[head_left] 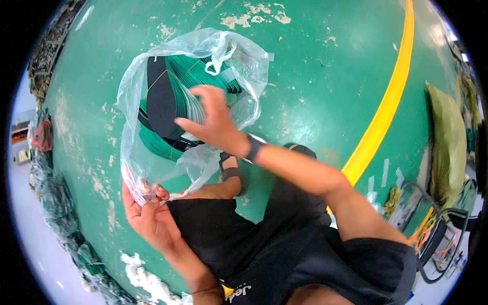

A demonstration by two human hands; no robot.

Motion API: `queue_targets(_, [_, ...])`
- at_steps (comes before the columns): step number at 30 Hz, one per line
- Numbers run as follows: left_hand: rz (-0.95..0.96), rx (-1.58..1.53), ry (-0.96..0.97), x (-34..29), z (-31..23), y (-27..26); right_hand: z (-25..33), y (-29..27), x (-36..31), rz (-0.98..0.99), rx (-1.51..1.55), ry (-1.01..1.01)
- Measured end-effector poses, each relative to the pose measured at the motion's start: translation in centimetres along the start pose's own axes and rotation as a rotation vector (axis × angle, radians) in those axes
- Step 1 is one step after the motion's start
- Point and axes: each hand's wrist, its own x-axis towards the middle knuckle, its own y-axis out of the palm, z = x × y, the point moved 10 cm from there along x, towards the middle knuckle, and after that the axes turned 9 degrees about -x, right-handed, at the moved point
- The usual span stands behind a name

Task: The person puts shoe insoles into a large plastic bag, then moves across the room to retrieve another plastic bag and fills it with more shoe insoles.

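Note:
A clear plastic bag [195,38] stands with its mouth spread on the floor in front of me. Inside it are tied bundles of thin, flat pieces: a black-topped stack [161,101] with rounded ends and green bundles [185,66] beside it. Thin yellowish bands cross some of them. My left hand [150,216] pinches the gathered near-left edge of the bag. Over the bag's mouth is my right hand [216,122], thumb and fingers apart, slightly blurred. It is close above the bundles; whether it touches them cannot be seen.
The green floor [325,96] has worn pale patches, and a yellow line [386,101] runs along the right. A filled olive sack [447,142] and a dark metal frame [437,244] stand at the right. Dark plastic-wrapped bundles [58,198] line the left side.

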Motion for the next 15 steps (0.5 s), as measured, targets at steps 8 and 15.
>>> queue_targets(8, [0.128,-0.003,-0.178,1.3,1.8,1.5,-13.1,-3.6,3.0,-0.398,-0.256,0.485])
queue_targets(15, [0.193,-0.191,-0.24,3.2,1.9,-0.2,-11.2,-1.1,4.8,0.09,0.399,0.522])
